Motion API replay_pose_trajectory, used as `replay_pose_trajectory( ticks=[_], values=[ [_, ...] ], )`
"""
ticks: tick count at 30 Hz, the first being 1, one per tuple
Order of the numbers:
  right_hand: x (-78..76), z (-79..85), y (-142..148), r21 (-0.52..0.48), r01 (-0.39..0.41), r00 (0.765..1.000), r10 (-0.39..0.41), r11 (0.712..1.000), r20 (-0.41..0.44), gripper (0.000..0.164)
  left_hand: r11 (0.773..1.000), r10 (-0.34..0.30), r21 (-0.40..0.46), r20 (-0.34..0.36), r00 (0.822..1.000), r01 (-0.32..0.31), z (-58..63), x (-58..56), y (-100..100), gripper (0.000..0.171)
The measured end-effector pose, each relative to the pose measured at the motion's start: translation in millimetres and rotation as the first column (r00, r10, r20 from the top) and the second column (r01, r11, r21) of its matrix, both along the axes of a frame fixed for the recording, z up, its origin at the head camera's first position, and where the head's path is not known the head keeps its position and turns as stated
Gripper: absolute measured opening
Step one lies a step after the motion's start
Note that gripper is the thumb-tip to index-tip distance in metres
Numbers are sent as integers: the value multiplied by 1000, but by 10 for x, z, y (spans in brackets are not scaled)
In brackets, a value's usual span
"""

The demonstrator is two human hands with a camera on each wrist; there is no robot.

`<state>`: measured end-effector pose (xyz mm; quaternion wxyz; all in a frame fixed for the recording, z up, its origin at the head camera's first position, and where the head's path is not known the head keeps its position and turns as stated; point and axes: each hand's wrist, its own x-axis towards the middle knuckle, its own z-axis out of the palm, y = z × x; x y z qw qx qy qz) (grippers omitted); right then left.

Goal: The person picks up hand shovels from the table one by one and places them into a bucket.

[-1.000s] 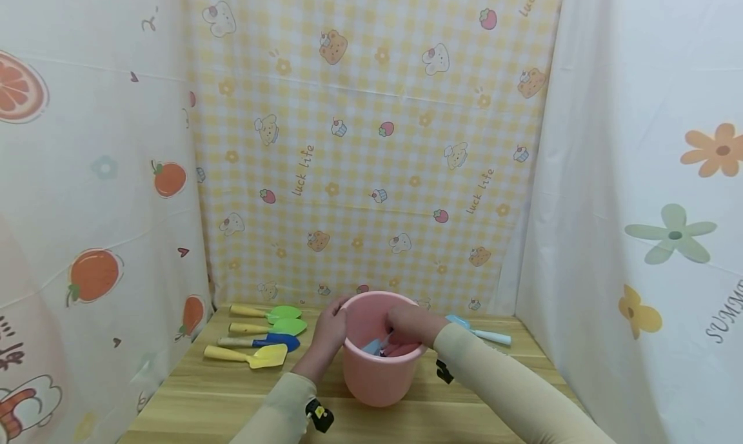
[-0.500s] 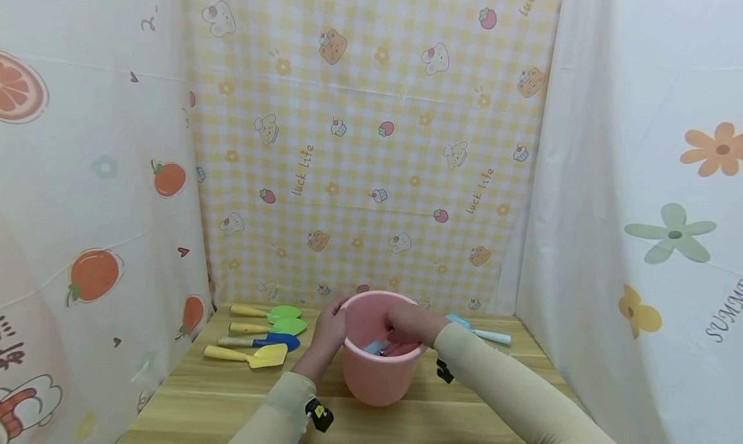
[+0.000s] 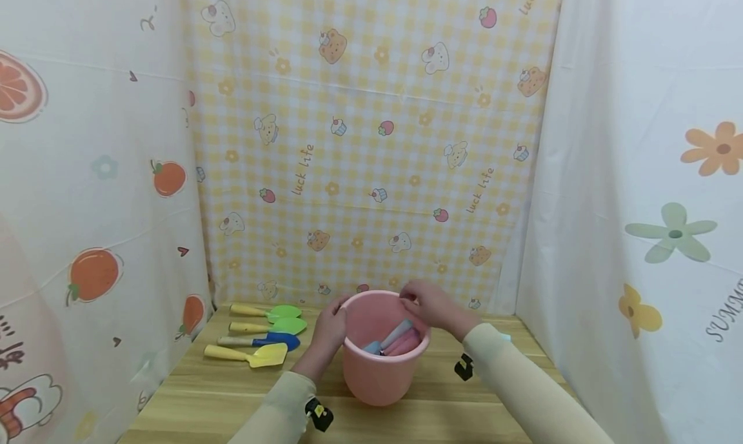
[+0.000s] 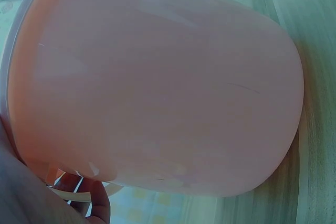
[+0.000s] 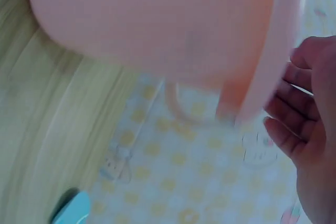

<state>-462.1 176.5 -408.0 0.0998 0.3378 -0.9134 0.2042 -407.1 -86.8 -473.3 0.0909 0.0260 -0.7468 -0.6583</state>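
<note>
A pink bucket (image 3: 380,383) stands upright on the wooden table. My left hand (image 3: 331,328) grips its left rim; in the left wrist view the fingers (image 4: 98,200) curl beside the bucket's handle (image 4: 73,195). Inside the bucket lie a light blue handle (image 3: 397,334), pink handles (image 3: 404,343) and a pale blue piece (image 3: 373,348); their lower parts are hidden. Above the right rim, my right hand (image 3: 435,307) holds nothing. Its fingers bend loosely near the rim in the right wrist view, and whether they touch it is unclear.
Left of the bucket lie two green trowels (image 3: 284,313), a blue trowel (image 3: 278,341) and a yellow shovel (image 3: 269,355). A light blue tool (image 3: 507,337) at the right is mostly behind my right arm. Patterned curtains (image 3: 371,173) enclose the table's back and sides.
My right hand has come up out of the bucket and moved to above its right rim, leaving the light blue handle inside. My left hand and the bucket have stayed put.
</note>
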Motion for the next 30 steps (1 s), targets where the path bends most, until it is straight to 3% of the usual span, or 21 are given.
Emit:
replay_pose_trajectory(
  ticks=[7,12,16,21,30],
  values=[
    [-2,-141,523,-133,127,990,-134,983,-46,8,1000,4,9,-2,1000,-4,-4,-1,2,47],
    [-35,-353,933,-169,246,969,-246,954,21,8,1000,1,13,2,1000,-1,-14,-3,5,47],
    [-128,-539,1246,-141,349,937,-342,926,73,11,1000,-1,14,-1,1000,1,-26,-16,5,46],
    [-203,-724,1517,-85,414,909,-407,906,92,14,1000,10,4,-3,1000,-10,-33,-14,7,46],
    [-319,-1182,1912,54,489,867,-492,871,83,45,1000,9,18,-6,1000,-9,-4,-3,22,45]
  ],
)
